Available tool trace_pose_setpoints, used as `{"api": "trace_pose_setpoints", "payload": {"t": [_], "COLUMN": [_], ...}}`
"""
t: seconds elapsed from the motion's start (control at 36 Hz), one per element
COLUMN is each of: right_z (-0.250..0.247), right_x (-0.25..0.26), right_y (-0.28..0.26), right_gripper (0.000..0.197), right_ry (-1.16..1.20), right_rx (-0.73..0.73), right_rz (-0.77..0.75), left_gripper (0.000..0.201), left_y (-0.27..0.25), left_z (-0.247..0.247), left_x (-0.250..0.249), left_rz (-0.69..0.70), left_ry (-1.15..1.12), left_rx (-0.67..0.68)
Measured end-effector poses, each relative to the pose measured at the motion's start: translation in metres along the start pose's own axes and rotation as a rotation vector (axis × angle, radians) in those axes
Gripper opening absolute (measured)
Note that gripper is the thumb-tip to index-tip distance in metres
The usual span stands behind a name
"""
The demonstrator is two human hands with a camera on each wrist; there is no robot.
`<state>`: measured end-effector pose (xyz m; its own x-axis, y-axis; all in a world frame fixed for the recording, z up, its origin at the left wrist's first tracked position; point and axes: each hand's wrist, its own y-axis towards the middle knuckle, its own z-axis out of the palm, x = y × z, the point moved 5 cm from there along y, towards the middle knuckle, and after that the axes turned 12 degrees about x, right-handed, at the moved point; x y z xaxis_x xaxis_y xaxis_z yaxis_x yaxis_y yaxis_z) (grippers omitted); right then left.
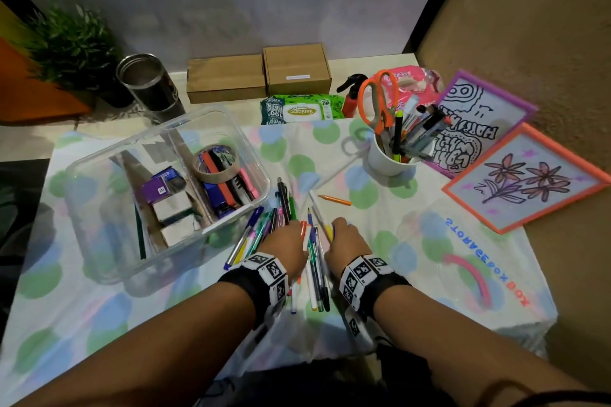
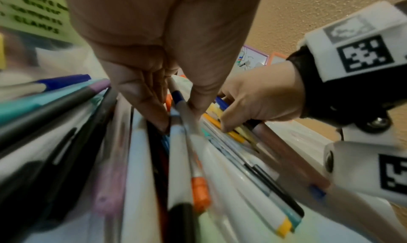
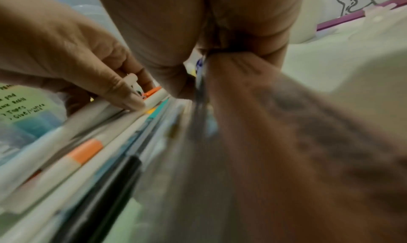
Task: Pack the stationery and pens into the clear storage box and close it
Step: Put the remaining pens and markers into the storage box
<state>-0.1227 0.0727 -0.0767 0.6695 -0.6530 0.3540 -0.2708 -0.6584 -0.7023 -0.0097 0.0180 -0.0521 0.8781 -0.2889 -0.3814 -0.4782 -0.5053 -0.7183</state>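
Observation:
A pile of coloured pens [image 1: 314, 261] lies on the dotted cloth at the front centre. My left hand [image 1: 284, 241] grips the pile from the left and my right hand [image 1: 344, 238] from the right, fingers curled onto the pens. In the left wrist view my left hand [image 2: 176, 118] pinches pens [image 2: 141, 168], and my right hand [image 2: 253, 104] curls over others. More pens [image 1: 261, 228] fan out beside the clear storage box [image 1: 99, 208], which stands open at the left with a tape roll [image 1: 216, 163] and small boxes inside. Its clear lid [image 1: 469, 268] lies flat at the right.
An orange pencil [image 1: 334, 200] lies beyond the pile. A white cup [image 1: 386, 158] with pens and orange scissors [image 1: 377, 99] stands back right, next to two framed drawings [image 1: 525, 182]. A wipes pack [image 1: 301, 111], cardboard boxes [image 1: 258, 76], a steel tumbler [image 1: 148, 86] and a plant [image 1: 72, 46] line the back.

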Motion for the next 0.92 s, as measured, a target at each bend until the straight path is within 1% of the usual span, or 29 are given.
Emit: {"api": "trace_pose_setpoints", "payload": {"t": [0.08, 0.17, 0.22, 0.33, 0.42, 0.53, 0.61, 0.67, 0.69, 0.72, 0.75, 0.81, 0.83, 0.86, 0.89, 0.92], "right_z": [-0.001, -0.005, -0.010, -0.025, -0.036, -0.045, -0.044, -0.040, -0.038, -0.035, -0.032, -0.027, -0.025, -0.025, -0.024, -0.024], "right_x": [-0.002, -0.005, -0.007, -0.014, -0.015, -0.012, -0.004, 0.005, 0.011, 0.015, 0.019, 0.023, 0.025, 0.026, 0.025, 0.024], "right_y": [0.003, 0.004, 0.005, 0.005, 0.005, 0.003, 0.000, -0.005, -0.009, -0.011, -0.014, -0.018, -0.019, -0.022, -0.022, -0.022], "right_gripper": [0.027, 0.013, 0.016, 0.020, 0.031, 0.028, 0.024, 0.018, 0.010, 0.011, 0.018, 0.024, 0.022, 0.015, 0.011, 0.018], "right_ry": [-0.008, 0.014, 0.026, 0.146, 0.272, 0.533, 0.614, 0.628, 0.620, 0.611, 0.579, 0.522, 0.494, 0.455, 0.414, 0.374], "right_rx": [-0.004, 0.017, 0.051, 0.118, 0.114, 0.029, 0.013, 0.065, 0.105, 0.134, 0.158, 0.198, 0.206, 0.209, 0.202, 0.183], "right_rz": [-0.011, -0.015, -0.016, 0.003, 0.005, -0.043, -0.115, -0.175, -0.205, -0.233, -0.250, -0.291, -0.310, -0.316, -0.318, -0.321], "left_gripper": [0.030, 0.037, 0.037, 0.026, 0.027, 0.024, 0.020, 0.024, 0.029, 0.034, 0.038, 0.042, 0.044, 0.046, 0.047, 0.048], "left_y": [0.000, -0.001, -0.004, -0.009, -0.008, -0.006, -0.002, 0.000, 0.000, -0.001, -0.001, -0.001, -0.002, -0.001, -0.003, -0.003], "left_z": [-0.001, -0.004, -0.009, -0.021, -0.025, -0.024, -0.020, -0.019, -0.021, -0.025, -0.030, -0.042, -0.048, -0.052, -0.055, -0.058], "left_x": [0.004, 0.007, 0.007, 0.002, -0.004, -0.012, -0.014, -0.014, -0.016, -0.017, -0.018, -0.019, -0.021, -0.021, -0.023, -0.026], "left_rz": [-0.004, -0.009, -0.014, 0.023, 0.071, 0.116, 0.113, 0.115, 0.117, 0.110, 0.108, 0.109, 0.120, 0.136, 0.145, 0.159], "left_ry": [-0.041, -0.079, -0.098, -0.159, -0.220, -0.338, -0.483, -0.665, -0.768, -0.855, -0.914, -0.936, -0.934, -0.941, -0.965, -0.996], "left_rx": [-0.009, -0.028, -0.066, -0.145, -0.128, -0.064, -0.022, -0.027, -0.046, -0.077, -0.118, -0.198, -0.230, -0.256, -0.264, -0.272]}}
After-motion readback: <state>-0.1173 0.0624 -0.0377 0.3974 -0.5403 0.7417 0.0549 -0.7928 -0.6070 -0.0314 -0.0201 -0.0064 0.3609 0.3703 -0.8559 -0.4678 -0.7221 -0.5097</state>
